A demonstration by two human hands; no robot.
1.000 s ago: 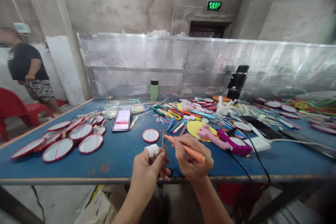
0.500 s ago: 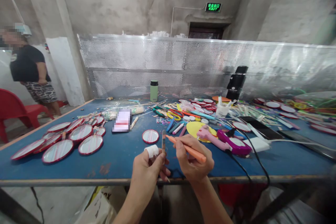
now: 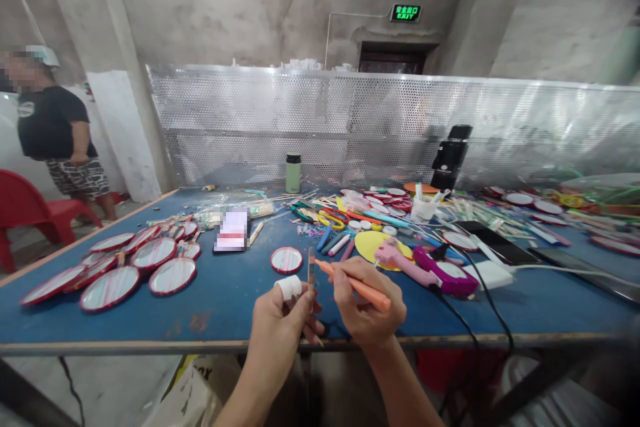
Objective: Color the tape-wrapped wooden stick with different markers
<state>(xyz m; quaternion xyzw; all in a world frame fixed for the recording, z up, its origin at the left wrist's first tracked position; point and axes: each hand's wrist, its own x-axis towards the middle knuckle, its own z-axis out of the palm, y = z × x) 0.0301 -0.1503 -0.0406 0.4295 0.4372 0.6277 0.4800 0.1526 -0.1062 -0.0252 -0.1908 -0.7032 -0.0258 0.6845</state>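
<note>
Near the table's front edge, my left hand (image 3: 285, 317) pinches a thin flat wooden craft stick (image 3: 311, 270) upright; its upper part is darkly coloured. White tape wraps one of that hand's fingers. My right hand (image 3: 373, 303) grips an orange marker (image 3: 363, 287) like a pen, its tip at or very near the stick's right side; whether they touch I cannot tell. Just beyond my hands lies a small round disc (image 3: 287, 259) with a red rim and pink stripes. The lower end of the stick is hidden by my fingers.
On the blue table (image 3: 225, 313), several red-rimmed discs (image 3: 155, 253) are piled left, near a phone (image 3: 233, 229). To the right lie a pink and purple glue gun (image 3: 415, 267), cables, markers and a black phone (image 3: 497, 243). A green bottle (image 3: 293, 173) stands behind. One person (image 3: 55, 123) stands far left.
My right hand and the orange marker have shifted very slightly left. My left hand and the stick stay nearly in place.
</note>
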